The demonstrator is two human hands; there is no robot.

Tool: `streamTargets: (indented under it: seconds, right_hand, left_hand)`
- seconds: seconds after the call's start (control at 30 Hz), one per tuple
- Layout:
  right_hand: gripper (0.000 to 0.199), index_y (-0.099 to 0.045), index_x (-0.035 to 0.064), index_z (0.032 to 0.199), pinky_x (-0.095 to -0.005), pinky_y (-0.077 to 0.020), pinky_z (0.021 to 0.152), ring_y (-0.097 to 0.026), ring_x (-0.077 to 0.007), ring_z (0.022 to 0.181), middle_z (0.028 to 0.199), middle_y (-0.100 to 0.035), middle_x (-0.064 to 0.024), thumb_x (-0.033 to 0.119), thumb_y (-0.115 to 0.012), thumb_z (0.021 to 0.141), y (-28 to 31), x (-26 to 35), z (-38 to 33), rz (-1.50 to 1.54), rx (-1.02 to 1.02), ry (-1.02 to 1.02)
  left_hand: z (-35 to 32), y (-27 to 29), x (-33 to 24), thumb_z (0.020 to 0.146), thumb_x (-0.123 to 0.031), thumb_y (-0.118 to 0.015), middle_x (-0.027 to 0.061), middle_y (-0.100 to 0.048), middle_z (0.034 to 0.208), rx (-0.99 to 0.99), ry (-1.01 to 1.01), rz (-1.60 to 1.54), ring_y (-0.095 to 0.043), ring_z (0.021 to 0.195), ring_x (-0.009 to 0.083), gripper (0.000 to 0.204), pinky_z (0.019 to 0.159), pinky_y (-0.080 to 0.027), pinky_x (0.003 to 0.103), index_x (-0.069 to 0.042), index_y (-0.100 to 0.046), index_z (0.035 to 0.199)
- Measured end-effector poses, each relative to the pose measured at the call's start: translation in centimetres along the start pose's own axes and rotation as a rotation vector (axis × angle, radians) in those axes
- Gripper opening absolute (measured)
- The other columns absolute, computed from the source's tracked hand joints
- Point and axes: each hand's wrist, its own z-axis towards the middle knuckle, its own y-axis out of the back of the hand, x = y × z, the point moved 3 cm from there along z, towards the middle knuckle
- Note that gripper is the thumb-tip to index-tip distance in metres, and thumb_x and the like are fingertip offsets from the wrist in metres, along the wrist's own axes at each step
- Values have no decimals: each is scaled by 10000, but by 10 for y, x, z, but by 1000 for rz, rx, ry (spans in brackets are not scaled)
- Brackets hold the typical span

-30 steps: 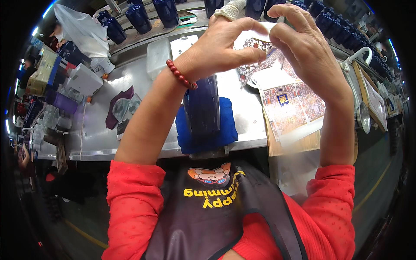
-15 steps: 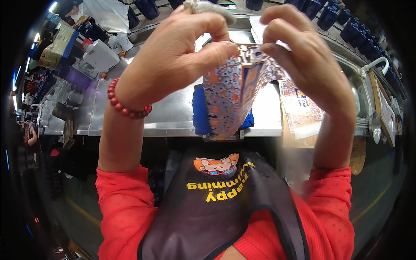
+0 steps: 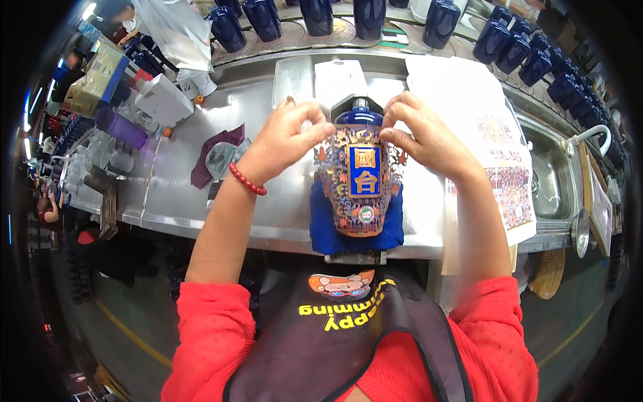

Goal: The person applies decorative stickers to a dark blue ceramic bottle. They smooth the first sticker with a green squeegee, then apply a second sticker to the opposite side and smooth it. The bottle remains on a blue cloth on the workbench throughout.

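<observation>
A dark blue bottle point(image 3: 360, 116) lies on a blue cloth point(image 3: 323, 231) at the counter's front edge, its neck pointing away from me. Over its front lies a patterned decal sheet point(image 3: 355, 213) with a blue and gold panel. My left hand point(image 3: 288, 139) pinches the sheet's upper left edge beside the bottle's shoulder. At the upper right edge, my right hand point(image 3: 429, 142) pinches the sheet between thumb and fingers. The sheet's sides stand out a little past the bottle.
Printed decal sheets point(image 3: 499, 191) and white paper point(image 3: 452, 84) lie to the right, before a sink point(image 3: 554, 171) with a white faucet point(image 3: 593, 136). A purple rag point(image 3: 213, 154) is on the left. Several blue bottles point(image 3: 315, 17) line the conveyor behind. A white box point(image 3: 164, 100) stands farther left.
Both hands have come down and away from the camera. The decal sheet, held up and bent before, now lies against the bottle, which has come into view.
</observation>
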Motion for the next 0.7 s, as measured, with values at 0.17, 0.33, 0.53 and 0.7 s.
streamTargets:
  seconds: [0.17,0.33,0.53,0.7]
  right_hand:
    - [143,-582,40,941,-376,-481,934,-585,-288,1073,1118,-593,-108,146,-675,962,-1,-8,2,57,-44,69]
    - [131,-574,28,933,-377,-484,920,-587,-295,1056,1112,-594,-120,116,-666,962,-5,-14,0,79,-91,36]
    - [148,-627,28,1069,-401,-484,933,-575,-329,1102,1158,-589,-150,72,-669,934,-7,-9,-2,-50,-351,72]
    - [494,-626,66,1329,-462,-454,1018,-529,-394,1203,1291,-541,-200,51,-734,847,-25,16,-37,-194,-464,122]
  left_hand:
    - [0,-8,16,928,-283,-696,75,-672,804,17,55,-121,-552,866,235,252,900,-406,388,-65,-656,808]
    - [3,-10,21,940,-282,-692,67,-672,831,0,81,-191,-560,834,216,261,916,-399,364,-62,-643,808]
    - [5,-15,29,946,-276,-687,75,-675,885,-25,139,-252,-571,934,234,261,928,-413,379,-42,-636,842]
    - [-19,-19,14,956,-356,-669,140,-668,1129,-439,102,8,-538,1120,312,358,1032,-368,440,-29,-671,1104]
